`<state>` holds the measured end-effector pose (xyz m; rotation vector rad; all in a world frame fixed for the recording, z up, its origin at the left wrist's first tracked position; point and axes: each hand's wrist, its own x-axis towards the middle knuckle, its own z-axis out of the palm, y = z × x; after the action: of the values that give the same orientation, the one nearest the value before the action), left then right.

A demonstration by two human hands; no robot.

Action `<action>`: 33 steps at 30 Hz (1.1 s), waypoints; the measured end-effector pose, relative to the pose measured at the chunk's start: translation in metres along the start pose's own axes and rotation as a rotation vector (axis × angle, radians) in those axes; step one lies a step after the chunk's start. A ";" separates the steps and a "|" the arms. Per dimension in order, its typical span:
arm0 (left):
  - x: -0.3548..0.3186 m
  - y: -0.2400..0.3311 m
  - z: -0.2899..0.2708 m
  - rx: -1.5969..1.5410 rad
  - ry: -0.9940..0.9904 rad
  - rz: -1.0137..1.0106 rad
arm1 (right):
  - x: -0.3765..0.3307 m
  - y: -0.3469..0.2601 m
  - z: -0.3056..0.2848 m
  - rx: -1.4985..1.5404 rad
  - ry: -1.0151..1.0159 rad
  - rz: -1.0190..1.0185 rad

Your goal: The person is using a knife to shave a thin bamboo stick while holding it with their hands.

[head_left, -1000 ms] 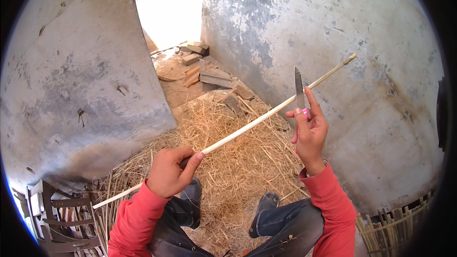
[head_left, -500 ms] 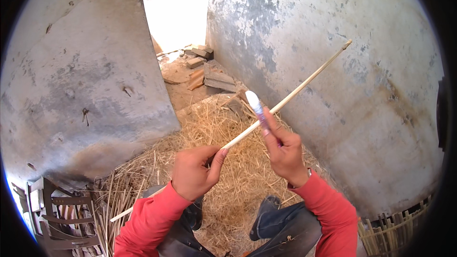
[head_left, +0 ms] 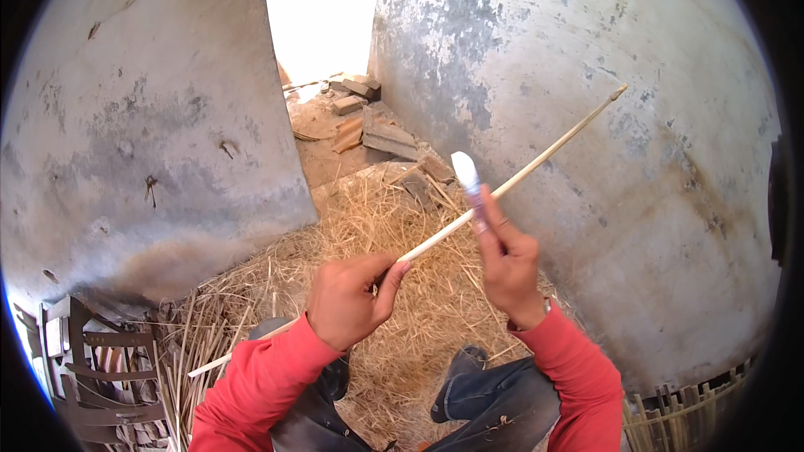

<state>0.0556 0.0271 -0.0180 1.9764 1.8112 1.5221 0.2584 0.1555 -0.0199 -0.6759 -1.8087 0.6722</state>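
A long pale wooden stick (head_left: 548, 151) slants from the lower left up to the right, with a knobbly tip at its far end. Wrapped round its lower half is my left hand (head_left: 347, 297), the thumb pressed along it. My right hand (head_left: 511, 276) is closed on what looks like a knife (head_left: 466, 171), with a bright, whitish blade and a purplish part near the fingers. This tool crosses the stick beyond my left hand, and the right fingers lie close against the wood there. Most of the knife's handle is hidden inside the right hand.
Pale shavings (head_left: 394, 351) cover the floor between my feet. Many thin sticks (head_left: 188, 343) lie at the left beside a dark slatted chair-like frame (head_left: 109, 372). Worn walls rise on both sides. Bricks and tiles (head_left: 389, 138) lie by the bright doorway, and a slatted piece (head_left: 687, 414) stands lower right.
The right hand and the knife have shifted slightly to the right, and the blade stands a little more upright. The left hand still grips the stick.
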 end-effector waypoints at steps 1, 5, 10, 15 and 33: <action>0.000 -0.001 0.000 -0.001 0.001 -0.006 | -0.003 -0.004 0.011 -0.001 -0.014 -0.107; 0.004 0.001 0.002 -0.078 0.010 -0.082 | -0.014 -0.028 0.025 -0.051 -0.352 -0.192; 0.007 0.005 -0.007 -0.141 0.038 -0.127 | 0.009 -0.008 0.013 0.037 -0.011 -0.037; 0.003 0.000 -0.007 -0.063 -0.007 -0.134 | -0.001 0.005 0.019 0.000 -0.062 -0.057; 0.004 -0.002 -0.010 -0.081 -0.087 -0.142 | -0.017 -0.019 0.035 -0.019 -0.402 -0.220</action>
<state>0.0469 0.0258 -0.0119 1.8064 1.7842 1.4213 0.2283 0.1255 -0.0274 -0.3602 -2.2223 0.6756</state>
